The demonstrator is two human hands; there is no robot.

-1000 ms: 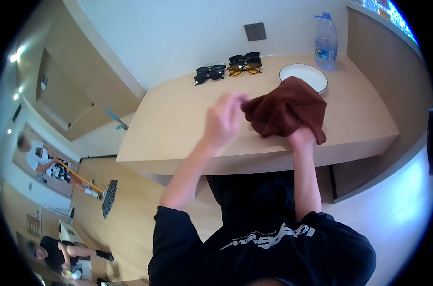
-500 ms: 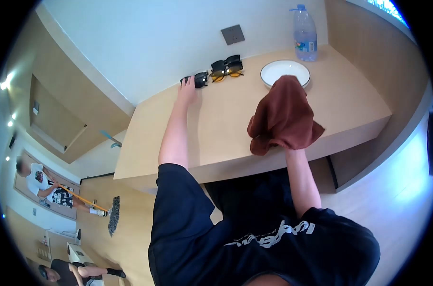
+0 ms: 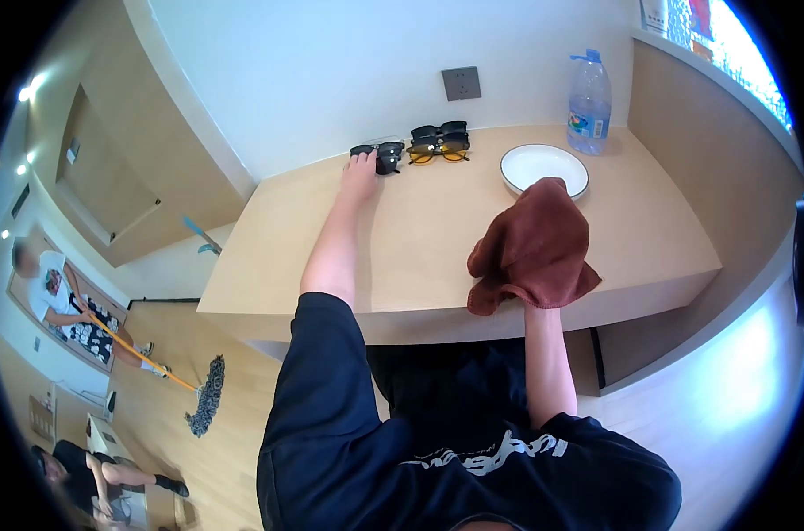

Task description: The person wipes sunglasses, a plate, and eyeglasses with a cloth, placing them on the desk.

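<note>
My left hand (image 3: 360,174) reaches to the back left of the wooden tabletop, its fingers closed over the left end of a pair of dark sunglasses (image 3: 388,160). Just right of them lie black sunglasses (image 3: 441,131) and, in front, a pair of yellow-lensed glasses (image 3: 437,154). A brown cloth (image 3: 539,243) covers my right hand, which holds it above the front right part of the table. The fingers there are hidden, with only the forearm showing below the cloth. Behind the cloth's top sits a white plate (image 3: 543,165) with a dark rim, partly covered in this view.
A clear plastic bottle (image 3: 589,106) with a blue cap stands at the back right corner of the table (image 3: 419,257). A wall socket (image 3: 461,83) is above. At left, one person (image 3: 57,292) holds a mop (image 3: 207,398); another person (image 3: 83,478) sits lower down.
The head view has shifted, so the table and its things appear lower and further right. Both hands keep about the same place relative to the glasses and plate.
</note>
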